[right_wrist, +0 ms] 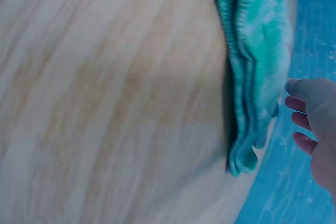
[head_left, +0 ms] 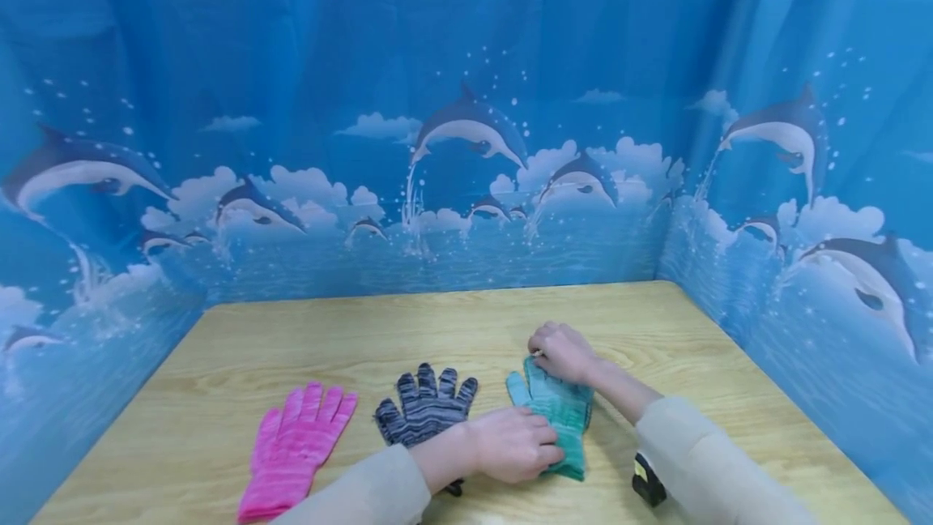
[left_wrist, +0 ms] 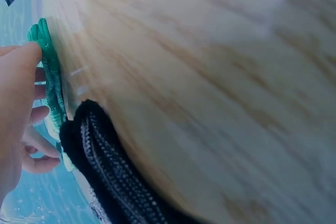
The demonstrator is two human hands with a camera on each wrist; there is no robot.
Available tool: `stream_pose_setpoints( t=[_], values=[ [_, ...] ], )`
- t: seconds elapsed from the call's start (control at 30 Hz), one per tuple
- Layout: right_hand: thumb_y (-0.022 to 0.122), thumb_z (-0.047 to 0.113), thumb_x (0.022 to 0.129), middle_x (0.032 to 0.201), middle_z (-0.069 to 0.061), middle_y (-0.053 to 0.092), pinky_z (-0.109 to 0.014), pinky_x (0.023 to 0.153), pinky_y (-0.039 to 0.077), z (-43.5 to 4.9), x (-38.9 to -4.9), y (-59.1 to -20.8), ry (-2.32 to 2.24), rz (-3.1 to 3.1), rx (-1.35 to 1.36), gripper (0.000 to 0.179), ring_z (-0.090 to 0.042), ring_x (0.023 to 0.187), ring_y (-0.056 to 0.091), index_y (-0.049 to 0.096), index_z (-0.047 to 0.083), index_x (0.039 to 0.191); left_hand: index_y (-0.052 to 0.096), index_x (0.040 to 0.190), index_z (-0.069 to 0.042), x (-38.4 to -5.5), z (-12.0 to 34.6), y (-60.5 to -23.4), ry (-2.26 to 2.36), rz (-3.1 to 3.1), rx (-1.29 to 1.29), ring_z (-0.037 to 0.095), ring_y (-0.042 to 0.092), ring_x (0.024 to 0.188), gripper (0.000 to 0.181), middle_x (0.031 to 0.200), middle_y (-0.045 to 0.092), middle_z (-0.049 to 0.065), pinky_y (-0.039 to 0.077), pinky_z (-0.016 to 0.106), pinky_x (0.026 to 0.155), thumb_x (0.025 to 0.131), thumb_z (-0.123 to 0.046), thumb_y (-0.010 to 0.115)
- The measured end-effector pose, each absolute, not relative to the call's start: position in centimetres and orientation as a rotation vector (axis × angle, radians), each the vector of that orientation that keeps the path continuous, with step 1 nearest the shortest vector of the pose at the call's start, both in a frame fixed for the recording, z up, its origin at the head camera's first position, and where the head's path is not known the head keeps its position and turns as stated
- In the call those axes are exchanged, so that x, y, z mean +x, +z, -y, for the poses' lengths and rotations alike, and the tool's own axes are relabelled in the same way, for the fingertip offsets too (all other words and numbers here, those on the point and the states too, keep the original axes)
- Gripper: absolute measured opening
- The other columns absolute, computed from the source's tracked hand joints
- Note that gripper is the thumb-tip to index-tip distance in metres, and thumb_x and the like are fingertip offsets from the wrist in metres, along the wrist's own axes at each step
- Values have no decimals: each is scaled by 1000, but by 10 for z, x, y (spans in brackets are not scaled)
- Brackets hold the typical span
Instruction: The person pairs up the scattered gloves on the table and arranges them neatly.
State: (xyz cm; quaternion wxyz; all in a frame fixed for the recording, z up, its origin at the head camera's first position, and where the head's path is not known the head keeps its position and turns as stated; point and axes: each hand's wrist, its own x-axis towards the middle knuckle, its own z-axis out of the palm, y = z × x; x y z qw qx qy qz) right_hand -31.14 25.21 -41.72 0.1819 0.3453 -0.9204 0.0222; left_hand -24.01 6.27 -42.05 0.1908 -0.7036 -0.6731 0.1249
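A green knitted glove, paler toward its fingers, lies on the table with its cuff toward me; layered folds show along its side in the right wrist view. My left hand rests on its cuff end, the lower fingers at the edge, while the thumb side hangs loosely in the left wrist view. At the far end, my right hand has its fingers bent and pinches near the glove's fingertips, hiding part of them. A black-and-grey striped glove lies beside it, its lower part covered by my left forearm.
A pink glove lies at the left of the wood-grain table. A small black object with a yellow patch sits by my right sleeve. Blue dolphin-print curtains enclose the table's back and sides.
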Motion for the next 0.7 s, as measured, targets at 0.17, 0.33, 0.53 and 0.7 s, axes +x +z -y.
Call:
stream_pose_setpoints(
  t=[0.17, 0.33, 0.53, 0.7],
  values=[
    [71, 7, 78, 82, -3, 63, -37, 70, 47, -260, -302, -407, 117, 2607, 981, 8, -21, 79, 57, 68, 6, 85, 64, 110, -22, -244, -62, -418, 284, 1921, -1990, 2, 53, 88, 22, 94, 58, -11, 41, 14, 76, 92, -32, 54],
    [72, 9, 78, 86, -3, 65, -36, 71, 48, -269, -289, -401, 161, 2622, 984, 10, -22, 82, 58, 69, 7, 87, 66, 105, -20, -261, -58, -410, 136, 2164, -1858, 3, 56, 90, 19, 95, 63, -10, 42, 18, 79, 92, -30, 56],
    [72, 21, 79, 101, -6, 61, -40, 77, 47, -280, -268, -394, 100, 2875, 970, 19, -25, 94, 56, 68, 10, 95, 69, 95, -21, -283, -52, -404, 244, 2528, -1546, 7, 59, 82, 12, 87, 65, -9, 43, 27, 78, 91, -24, 58],
    [73, 23, 78, 95, -1, 60, -38, 74, 47, -287, -257, -396, 100, 2900, 972, 20, -21, 89, 56, 68, 12, 93, 70, 93, -20, -292, -54, -405, 273, 2595, -1467, 8, 58, 77, 13, 82, 64, -8, 44, 28, 76, 91, -21, 58]
  ],
)
